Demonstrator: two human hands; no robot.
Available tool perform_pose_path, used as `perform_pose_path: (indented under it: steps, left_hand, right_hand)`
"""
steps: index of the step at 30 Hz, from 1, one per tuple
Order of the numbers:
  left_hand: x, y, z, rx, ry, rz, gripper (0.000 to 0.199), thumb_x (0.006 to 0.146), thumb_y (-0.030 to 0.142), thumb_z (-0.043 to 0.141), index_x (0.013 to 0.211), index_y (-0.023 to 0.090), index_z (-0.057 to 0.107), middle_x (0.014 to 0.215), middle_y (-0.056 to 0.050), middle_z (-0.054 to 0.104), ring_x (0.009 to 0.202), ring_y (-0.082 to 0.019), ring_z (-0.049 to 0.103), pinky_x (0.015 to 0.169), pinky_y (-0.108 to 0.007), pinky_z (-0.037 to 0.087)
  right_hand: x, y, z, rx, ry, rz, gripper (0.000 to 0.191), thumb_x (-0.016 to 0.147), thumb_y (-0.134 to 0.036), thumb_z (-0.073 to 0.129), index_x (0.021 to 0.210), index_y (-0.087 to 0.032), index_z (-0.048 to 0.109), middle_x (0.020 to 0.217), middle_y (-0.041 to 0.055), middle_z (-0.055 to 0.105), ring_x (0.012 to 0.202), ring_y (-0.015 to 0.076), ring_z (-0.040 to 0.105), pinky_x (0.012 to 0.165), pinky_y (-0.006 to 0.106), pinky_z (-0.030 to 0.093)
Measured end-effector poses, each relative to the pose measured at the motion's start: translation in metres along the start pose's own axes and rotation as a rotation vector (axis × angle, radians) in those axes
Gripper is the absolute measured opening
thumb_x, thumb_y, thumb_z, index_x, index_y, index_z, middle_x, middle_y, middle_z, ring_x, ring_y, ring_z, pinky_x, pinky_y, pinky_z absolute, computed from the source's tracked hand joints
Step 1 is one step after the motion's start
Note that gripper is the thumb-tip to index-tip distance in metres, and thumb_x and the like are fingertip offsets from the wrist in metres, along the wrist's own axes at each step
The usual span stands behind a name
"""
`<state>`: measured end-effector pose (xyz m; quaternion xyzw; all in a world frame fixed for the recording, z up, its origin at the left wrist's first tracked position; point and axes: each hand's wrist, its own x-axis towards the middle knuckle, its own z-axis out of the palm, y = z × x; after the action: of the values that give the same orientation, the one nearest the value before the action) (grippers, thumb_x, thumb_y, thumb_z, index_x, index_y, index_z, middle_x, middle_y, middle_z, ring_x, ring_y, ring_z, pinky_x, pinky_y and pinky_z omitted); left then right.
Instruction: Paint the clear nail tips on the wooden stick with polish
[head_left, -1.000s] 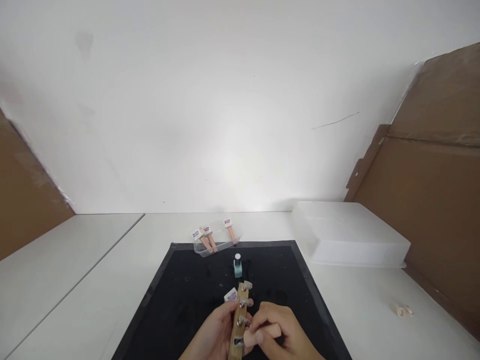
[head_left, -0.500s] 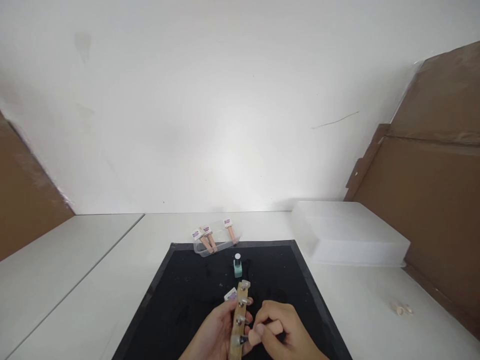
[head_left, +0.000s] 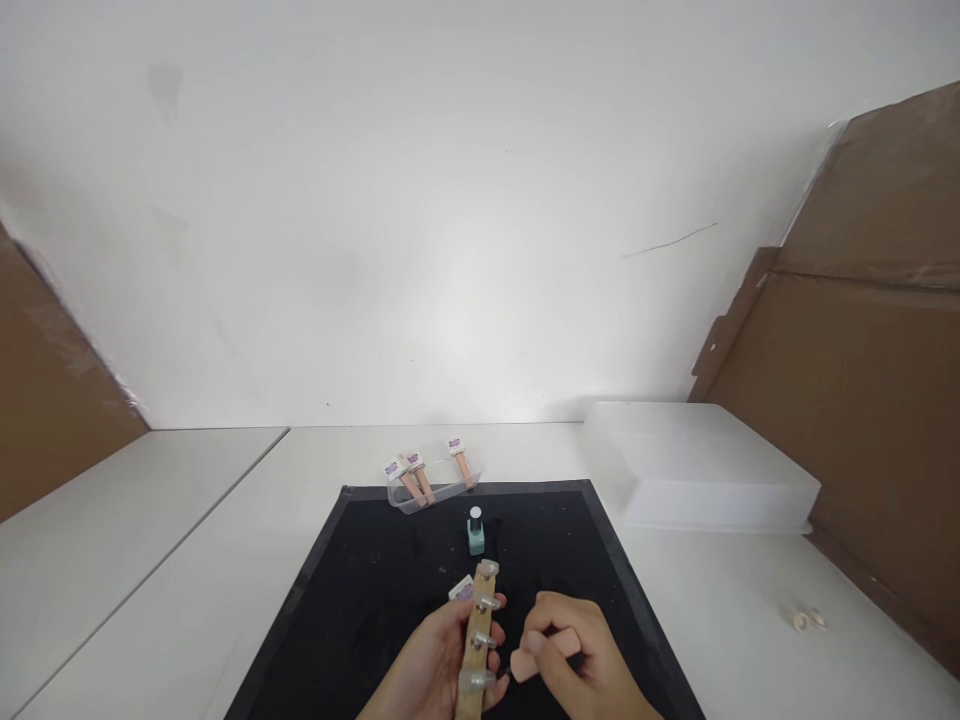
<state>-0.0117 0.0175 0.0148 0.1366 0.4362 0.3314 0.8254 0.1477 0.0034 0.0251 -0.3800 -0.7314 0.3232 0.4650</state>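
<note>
Fingers of my left hand (head_left: 439, 655) are wrapped round a narrow wooden strip (head_left: 475, 650), which carries several clear tips on small metal studs. My right hand (head_left: 574, 650) pinches a peach-coloured handle (head_left: 525, 664) just right of the strip, apart from it. Its dark tip is hard to make out beside my left fingertips. Beyond the strip stands a teal bottle (head_left: 475, 538) with a dark neck and a white-topped cap. A white label card (head_left: 462, 589) with a purple print shows just left of the strip's upper end.
A clear plastic tray (head_left: 444, 492) holds several peach sticks with white labels at the mat's far edge. The black mat (head_left: 360, 590) lies on a white table. At the right are a translucent white box (head_left: 705, 470) and small beige rings (head_left: 801, 620).
My right hand has moved slightly right, drawing the peach handle and its dark tip away from the nearest clear tip. My left hand and the strip have barely shifted.
</note>
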Motion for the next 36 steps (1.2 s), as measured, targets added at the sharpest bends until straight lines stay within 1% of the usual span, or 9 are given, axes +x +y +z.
perform_pose_path:
  steps: [6,8,11,14,19,23,27,33,36]
  left_hand:
    - [0.003,-0.002,-0.002,-0.015,-0.012,-0.002,0.031,0.076,0.032,0.048,0.100,0.013,0.051,0.063,0.002,0.053,0.052,-0.009,0.051,0.054,-0.023,0.041]
    - [0.003,-0.001,-0.002,0.002,-0.025,0.009,0.031,0.076,0.032,0.047,0.100,0.013,0.052,0.062,0.002,0.052,0.050,-0.009,0.050,0.051,-0.022,0.039]
    - [0.002,0.000,0.000,0.030,-0.023,0.010,0.031,0.076,0.033,0.046,0.098,0.013,0.053,0.059,0.003,0.052,0.047,-0.009,0.048,0.050,-0.023,0.037]
    - [0.002,0.000,-0.001,0.025,-0.055,0.026,0.030,0.077,0.032,0.044,0.098,0.012,0.052,0.057,0.002,0.052,0.047,-0.010,0.048,0.050,-0.023,0.036]
    - [0.004,-0.002,-0.005,-0.007,-0.090,0.055,0.030,0.076,0.030,0.046,0.100,0.012,0.052,0.060,0.001,0.055,0.048,-0.009,0.049,0.050,-0.023,0.035]
    - [0.003,-0.001,-0.003,0.001,-0.078,0.055,0.032,0.075,0.030,0.049,0.100,0.011,0.052,0.062,0.001,0.055,0.050,-0.009,0.049,0.051,-0.022,0.036]
    - [0.000,0.002,0.001,0.016,-0.051,0.035,0.033,0.075,0.030,0.050,0.101,0.011,0.052,0.065,0.001,0.055,0.053,-0.009,0.051,0.054,-0.022,0.038]
    - [-0.001,0.002,0.001,0.047,-0.044,0.037,0.033,0.075,0.032,0.048,0.101,0.012,0.052,0.065,0.001,0.054,0.050,-0.008,0.048,0.052,-0.022,0.037]
    - [-0.002,0.002,0.000,0.052,-0.033,0.034,0.033,0.076,0.033,0.048,0.101,0.012,0.052,0.065,0.001,0.054,0.051,-0.008,0.049,0.053,-0.023,0.038]
  right_hand:
    - [0.002,0.002,0.002,0.026,-0.032,-0.029,0.018,0.081,-0.022,0.048,0.068,-0.016,0.060,0.060,0.0013,0.059,0.053,0.0136,0.053,0.053,0.022,0.041]
    - [0.002,0.004,0.004,0.075,-0.047,-0.087,0.021,0.082,-0.027,0.048,0.070,-0.016,0.061,0.060,0.0017,0.060,0.052,0.0136,0.055,0.053,0.021,0.042]
    - [0.002,0.004,0.006,0.108,-0.081,-0.041,0.025,0.084,-0.032,0.048,0.072,-0.015,0.063,0.061,0.0029,0.063,0.055,0.0147,0.058,0.055,0.022,0.044]
    - [0.002,0.001,0.007,0.133,-0.099,-0.020,0.028,0.084,-0.036,0.047,0.073,-0.015,0.063,0.062,0.0035,0.064,0.055,0.0149,0.058,0.055,0.023,0.044]
    - [0.000,0.001,0.008,0.102,-0.104,0.017,0.026,0.082,-0.033,0.049,0.070,-0.016,0.063,0.059,0.0023,0.062,0.053,0.0139,0.055,0.052,0.022,0.043]
    - [-0.002,0.006,0.009,0.005,-0.084,0.070,0.020,0.080,-0.025,0.049,0.068,-0.016,0.062,0.060,0.0014,0.060,0.054,0.0139,0.053,0.051,0.021,0.042]
    - [-0.001,0.011,0.010,0.005,-0.060,0.086,0.023,0.078,-0.024,0.049,0.059,-0.015,0.059,0.051,-0.0006,0.057,0.048,0.0122,0.050,0.049,0.021,0.041]
    - [0.001,0.008,0.011,0.121,-0.048,0.156,0.026,0.083,-0.025,0.046,0.060,-0.016,0.056,0.048,0.0023,0.068,0.046,0.0159,0.062,0.054,0.025,0.047]
    - [0.002,0.004,0.008,0.110,-0.023,0.168,0.028,0.084,-0.025,0.045,0.058,-0.017,0.053,0.046,0.0028,0.068,0.044,0.0162,0.062,0.053,0.026,0.048]
